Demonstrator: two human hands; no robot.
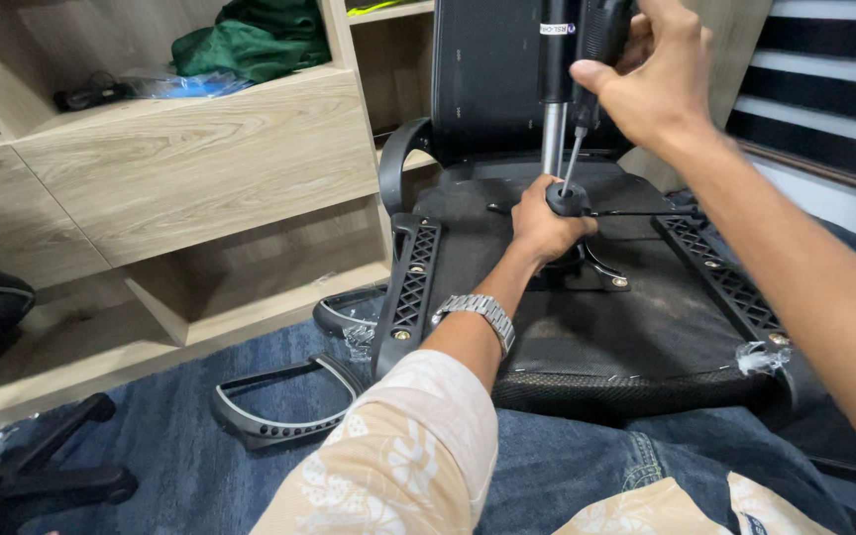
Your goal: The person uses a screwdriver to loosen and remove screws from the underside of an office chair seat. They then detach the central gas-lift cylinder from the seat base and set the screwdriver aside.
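Observation:
An office chair seat lies upside down on my lap, its black underside facing up. My left hand grips the round knob of the metal mechanism at the seat's centre. My right hand is closed around a black screwdriver handle, with the thin shaft pointing down into the knob by my left fingers. A gas lift cylinder stands upright from the mechanism, just left of the screwdriver. A silver watch sits on my left wrist.
Black armrest brackets line both sides of the seat. Loose black armrests lie on the blue carpet at the left. A star base leg is at the lower left. Wooden shelving with green cloth stands behind.

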